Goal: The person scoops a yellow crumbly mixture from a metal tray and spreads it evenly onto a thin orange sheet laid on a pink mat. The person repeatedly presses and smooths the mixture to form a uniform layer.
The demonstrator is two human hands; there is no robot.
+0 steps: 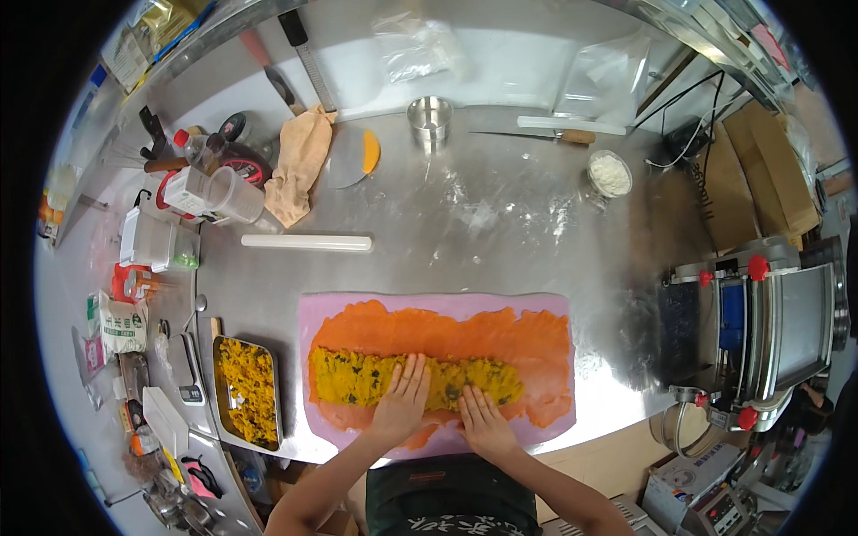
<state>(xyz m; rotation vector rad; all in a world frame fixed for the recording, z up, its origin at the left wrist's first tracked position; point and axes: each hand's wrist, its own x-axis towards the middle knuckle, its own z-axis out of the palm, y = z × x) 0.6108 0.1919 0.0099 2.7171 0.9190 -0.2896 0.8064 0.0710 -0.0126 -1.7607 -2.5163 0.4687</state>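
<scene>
A wide sheet of pink-purple dough (438, 305) lies on the steel table, topped with an uneven orange layer (554, 357). Across its middle runs a thick band of yellow filling (344, 375) with dark green bits. My left hand (404, 397) rests flat on the band near its centre, fingers stretched out and pointing away. To the right, my right hand (483, 420) touches the band's near edge, fingers extended, by its right end. Neither hand holds anything. What lies beneath the palms is hidden.
Left of the dough stands a metal tray (280, 420) of yellow filling, beside a scale (188, 371). Beyond lie a white rolling rod (307, 242), a tan cloth (295, 165), a round scraper (349, 161), a metal cup (431, 134), a long knife (572, 136) and a flour bowl (609, 175). A machine (760, 330) stands right.
</scene>
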